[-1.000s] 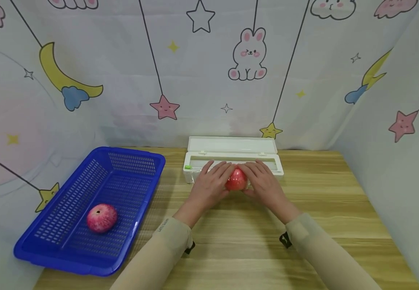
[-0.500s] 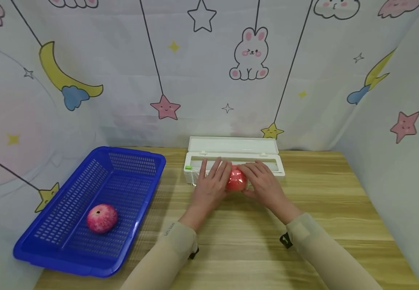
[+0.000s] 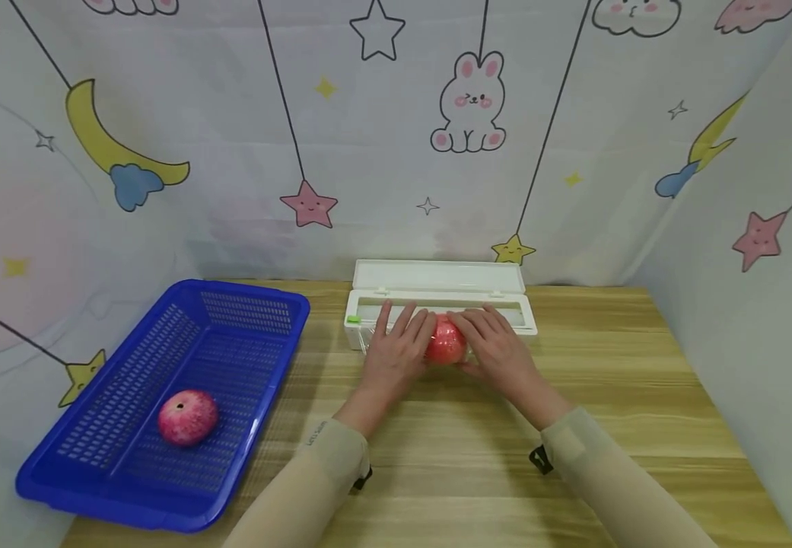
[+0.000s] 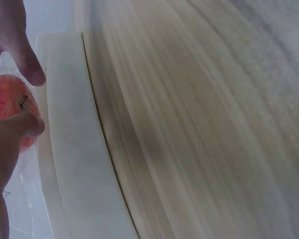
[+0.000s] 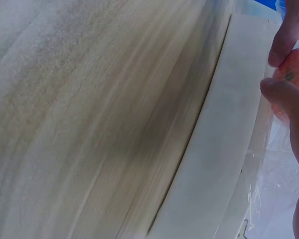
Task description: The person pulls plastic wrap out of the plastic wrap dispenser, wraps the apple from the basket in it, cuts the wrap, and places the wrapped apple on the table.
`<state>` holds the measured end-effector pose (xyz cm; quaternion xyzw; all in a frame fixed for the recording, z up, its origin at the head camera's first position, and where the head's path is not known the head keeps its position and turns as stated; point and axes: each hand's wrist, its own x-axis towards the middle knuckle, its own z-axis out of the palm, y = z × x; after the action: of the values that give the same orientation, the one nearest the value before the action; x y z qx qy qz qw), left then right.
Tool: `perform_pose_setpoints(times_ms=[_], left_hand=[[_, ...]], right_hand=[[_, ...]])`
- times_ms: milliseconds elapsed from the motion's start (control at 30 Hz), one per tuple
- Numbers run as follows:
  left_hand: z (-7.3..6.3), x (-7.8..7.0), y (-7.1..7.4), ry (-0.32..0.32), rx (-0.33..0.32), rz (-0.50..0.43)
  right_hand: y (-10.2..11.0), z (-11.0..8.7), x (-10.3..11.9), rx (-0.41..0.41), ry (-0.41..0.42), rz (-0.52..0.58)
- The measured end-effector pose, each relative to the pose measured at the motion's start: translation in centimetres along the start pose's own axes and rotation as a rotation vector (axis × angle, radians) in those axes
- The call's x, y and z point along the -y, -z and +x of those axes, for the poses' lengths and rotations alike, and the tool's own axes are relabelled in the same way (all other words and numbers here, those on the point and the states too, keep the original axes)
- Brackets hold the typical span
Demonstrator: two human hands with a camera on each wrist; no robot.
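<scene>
In the head view a red apple [image 3: 446, 340] under clear cling film [image 5: 269, 164] sits between both hands, at the front of a white cling film dispenser [image 3: 505, 329]. My left hand [image 3: 396, 352] holds its left side, fingers spread toward the dispenser; in the left wrist view that thumb [image 4: 27, 124] lies on the apple. My right hand [image 3: 501, 350] holds the other side, fingers bent over the top; in the right wrist view its thumb [image 5: 279, 92] touches the apple near a dark dimple. The fingers' far ends on the fruit are partly hidden.
At the left stands a blue plastic basket [image 3: 252, 358] with another pinkish-red apple [image 3: 188, 418] inside. The dispenser's lid [image 3: 440, 275] is raised, leaning toward the patterned cloth [image 3: 382, 152] behind. A green slider [image 3: 354, 320] marks its left end. Wood-grain table [image 3: 464, 464] surrounds it.
My left hand has straightened and spread its fingers since a second ago, its wrist slightly more to the right. The right hand and the apple stay nearly where they were; the view has shifted slightly.
</scene>
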<state>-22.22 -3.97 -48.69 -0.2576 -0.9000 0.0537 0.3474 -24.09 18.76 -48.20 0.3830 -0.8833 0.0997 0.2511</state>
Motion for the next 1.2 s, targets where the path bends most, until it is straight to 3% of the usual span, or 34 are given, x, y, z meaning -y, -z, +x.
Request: perform_pose_setpoints(times_ms=[200, 467, 600, 900, 1200], left_hand=[[0.2, 0.2, 0.2, -0.012, -0.010, -0.020], [1.4, 0.8, 1.3, -0.023, 0.052, -0.059], [2.7, 1.3, 2.3, -0.016, 0.145, -0.098], [7.1, 3.8, 4.1, 0.039, 0.436, -0.282], [11.2, 6.2, 4.4, 0.074, 0.599, -0.408]], right_hand=[[-0.1, 0.4, -0.3, -0.024, 0.011, -0.033], [1.1, 1.2, -0.9, -0.041, 0.068, -0.017], [2.2, 1.9, -1.2, 0.027, 0.029, 0.028], [4.7, 5.0, -2.6, 0.231, -0.116, 0.185], [6.8, 9.0, -4.5, 0.425, -0.195, 0.306]])
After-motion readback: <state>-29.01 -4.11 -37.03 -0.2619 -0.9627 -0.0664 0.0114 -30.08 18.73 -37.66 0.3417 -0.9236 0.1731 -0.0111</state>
